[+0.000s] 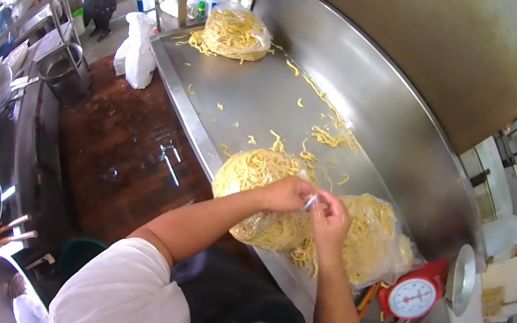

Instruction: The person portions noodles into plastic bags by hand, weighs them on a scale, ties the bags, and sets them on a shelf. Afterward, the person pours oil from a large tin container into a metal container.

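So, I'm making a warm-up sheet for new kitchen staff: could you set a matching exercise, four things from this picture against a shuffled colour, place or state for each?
Things
1. Scale
2. Left hand and right hand
3. White sack
4. Wearer's apron

Matches
A. On the floor
B. Black
C. Close together over bagged noodles
D. Red, with a white dial

Pairs: 1-D, 2-C, 3-A, 4-B
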`<state>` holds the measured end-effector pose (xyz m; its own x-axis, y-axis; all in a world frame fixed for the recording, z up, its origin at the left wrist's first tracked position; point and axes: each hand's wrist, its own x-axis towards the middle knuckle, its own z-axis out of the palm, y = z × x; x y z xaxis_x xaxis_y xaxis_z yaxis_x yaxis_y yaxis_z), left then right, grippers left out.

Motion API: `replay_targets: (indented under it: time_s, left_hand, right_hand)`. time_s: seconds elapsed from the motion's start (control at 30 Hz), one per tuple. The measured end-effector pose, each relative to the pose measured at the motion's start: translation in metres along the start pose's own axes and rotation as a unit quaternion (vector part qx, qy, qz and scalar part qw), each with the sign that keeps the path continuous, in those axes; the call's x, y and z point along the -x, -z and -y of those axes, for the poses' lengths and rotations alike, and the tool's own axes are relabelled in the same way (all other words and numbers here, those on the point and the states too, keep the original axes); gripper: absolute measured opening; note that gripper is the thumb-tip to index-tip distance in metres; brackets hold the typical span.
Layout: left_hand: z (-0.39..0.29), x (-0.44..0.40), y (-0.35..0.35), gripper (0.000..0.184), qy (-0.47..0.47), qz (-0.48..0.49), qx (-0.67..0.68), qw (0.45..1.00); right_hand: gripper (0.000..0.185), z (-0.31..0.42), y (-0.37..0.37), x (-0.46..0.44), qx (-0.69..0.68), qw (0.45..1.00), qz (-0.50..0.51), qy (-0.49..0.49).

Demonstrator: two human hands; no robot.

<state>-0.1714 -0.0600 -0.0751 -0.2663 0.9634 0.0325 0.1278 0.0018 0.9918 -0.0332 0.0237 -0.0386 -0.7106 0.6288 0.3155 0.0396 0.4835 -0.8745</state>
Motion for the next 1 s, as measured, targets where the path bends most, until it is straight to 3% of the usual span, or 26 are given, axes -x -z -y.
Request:
replay_targets:
  time_s: [0.1,0.17,0.2,0.3,0.33,0.43,0.63,0.73,0.8,0.83,0.87,0.9,1.0]
  left_hand:
    - [-0.004,0.004,0.000,0.033,-0.026,-0.081,-0.062,0.994]
    - [-0.027,0.015,-0.007,0.039,-0.001,-0.134,-0.062,0.989]
    - [-0.039,0.019,-0.011,0.048,0.016,-0.171,-0.181,0.968]
    - [-0.031,0.036,-0.027,0.049,-0.074,-0.186,-0.325,0.924]
    - [-0.018,0.036,-0.028,0.049,-0.122,-0.194,-0.331,0.916]
    - [-0.024,0.045,-0.025,0.046,-0.105,-0.138,-0.359,0.917]
    - [-0.014,0.039,-0.024,0.023,-0.023,-0.205,-0.352,0.913]
    - [-0.041,0.044,-0.021,0.018,-0.047,-0.153,-0.326,0.932]
    - [-0.043,0.047,-0.012,0.022,-0.082,-0.200,-0.371,0.903]
    - [-0.033,0.050,0.002,0.024,-0.139,-0.281,-0.410,0.857]
    - [-0.058,0.064,0.018,0.023,-0.069,-0.284,-0.415,0.862]
    - [-0.045,0.075,0.036,0.027,-0.073,-0.318,-0.456,0.828]
    - [-0.055,0.106,0.039,0.035,-0.047,-0.285,-0.482,0.827]
  right_hand:
    - [0.012,-0.014,-0.012,0.006,0.015,0.996,-0.014,0.084]
    - [0.013,-0.021,-0.019,0.007,-0.067,0.998,-0.008,-0.003]
    - [0.014,-0.023,-0.023,0.006,-0.108,0.993,-0.007,-0.046]
    - [0.018,-0.031,-0.011,-0.013,-0.068,0.948,0.121,-0.288]
    - [0.019,-0.039,-0.010,-0.016,-0.092,0.929,0.161,-0.320]
    - [0.017,-0.034,-0.003,-0.021,-0.111,0.899,0.196,-0.375]
    - [0.025,-0.021,0.005,-0.014,-0.252,0.855,0.216,-0.399]
    - [0.035,-0.022,0.012,-0.022,-0.353,0.803,0.270,-0.396]
    - [0.041,-0.021,-0.005,-0.024,-0.200,0.933,0.181,-0.239]
    - [0.044,-0.025,-0.014,-0.026,-0.116,0.972,0.133,-0.158]
    - [0.047,-0.036,-0.015,-0.033,-0.080,0.978,0.129,-0.142]
    - [0.049,-0.051,-0.013,-0.045,-0.043,0.983,0.126,-0.126]
    - [0.054,-0.087,-0.025,-0.057,0.034,0.986,0.123,-0.109]
